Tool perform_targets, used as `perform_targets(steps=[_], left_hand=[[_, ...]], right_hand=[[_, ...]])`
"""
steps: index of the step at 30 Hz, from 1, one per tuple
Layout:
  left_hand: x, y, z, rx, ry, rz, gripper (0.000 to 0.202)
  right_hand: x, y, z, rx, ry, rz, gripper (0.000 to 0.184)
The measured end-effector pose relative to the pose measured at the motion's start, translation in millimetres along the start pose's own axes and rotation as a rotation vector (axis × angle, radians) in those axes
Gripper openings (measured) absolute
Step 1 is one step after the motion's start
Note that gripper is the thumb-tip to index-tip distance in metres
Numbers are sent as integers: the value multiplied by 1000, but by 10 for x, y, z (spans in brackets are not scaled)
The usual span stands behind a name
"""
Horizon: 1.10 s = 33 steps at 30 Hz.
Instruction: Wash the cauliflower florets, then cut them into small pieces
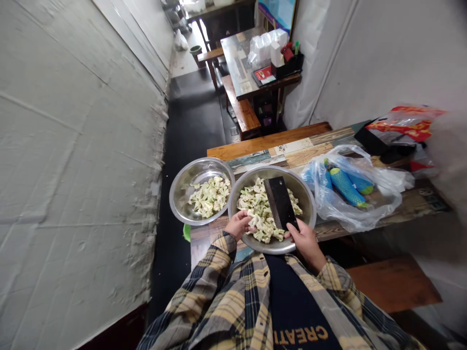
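Note:
My right hand (pixel 304 240) is closed round the handle end of a dark, broad-bladed cleaver (pixel 280 201), which lies slanted above the right-hand metal bowl (pixel 309 204). Cut cauliflower pieces (pixel 255 197) fill much of that bowl beneath the blade. At the bowl's near left rim, my left hand (pixel 239 224) pinches a cauliflower floret (pixel 254 217) between its fingers. The cleaver's handle is hidden in my right hand. To the left, touching or nearly touching the first, a second metal bowl (pixel 178 194) holds more cauliflower pieces (pixel 211 197) on its right side.
A clear plastic bag (pixel 350 214) with blue, net-covered items (pixel 346 187) lies right of the bowls on the wooden table (pixel 302 156). Behind it is a red and clear package (pixel 408 124). Farther off stand a bench (pixel 242 109) and another table (pixel 233 63). A wall (pixel 80 170) runs along the left.

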State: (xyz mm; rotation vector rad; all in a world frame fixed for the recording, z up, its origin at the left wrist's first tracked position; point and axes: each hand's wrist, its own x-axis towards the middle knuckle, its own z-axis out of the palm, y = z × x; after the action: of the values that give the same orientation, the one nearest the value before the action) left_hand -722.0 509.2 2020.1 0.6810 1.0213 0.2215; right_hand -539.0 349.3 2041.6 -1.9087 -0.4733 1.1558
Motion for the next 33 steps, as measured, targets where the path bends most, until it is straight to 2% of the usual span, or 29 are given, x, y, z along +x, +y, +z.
perform_targets(steps=[5,13,18,20,24,26,27,29,31,33], left_hand=[[-107,121,41,-164,-50,-15,49],[-157,130,32,-247,-55,11,37],[-157,162,-92,-234,-29,48,38],[-152,267,-246,-250,48,106,34],[-102,549,-658,-374,375,281,17],[-47,603,-784,-410,504,287,19],[-10,586,-798,-387,532,262,19],[79,467,-721,-180,495,201,21],[183,279,-535,152,368,162,25],[288,92,-312,475,244,187,23]], right_hand=[[3,-23,46,-26,-35,-27,51],[5,-43,90,-57,-52,-70,45],[2,-87,150,-35,-57,-36,48],[3,-97,176,-27,-54,-27,49],[1,-100,213,0,-47,-26,50],[-3,-95,218,3,-52,-19,51],[-5,-91,218,-2,-55,-15,51],[-8,-84,214,-17,-62,-8,50],[-8,-77,207,-33,-56,-4,47],[-9,-75,197,-45,-39,-1,45]])
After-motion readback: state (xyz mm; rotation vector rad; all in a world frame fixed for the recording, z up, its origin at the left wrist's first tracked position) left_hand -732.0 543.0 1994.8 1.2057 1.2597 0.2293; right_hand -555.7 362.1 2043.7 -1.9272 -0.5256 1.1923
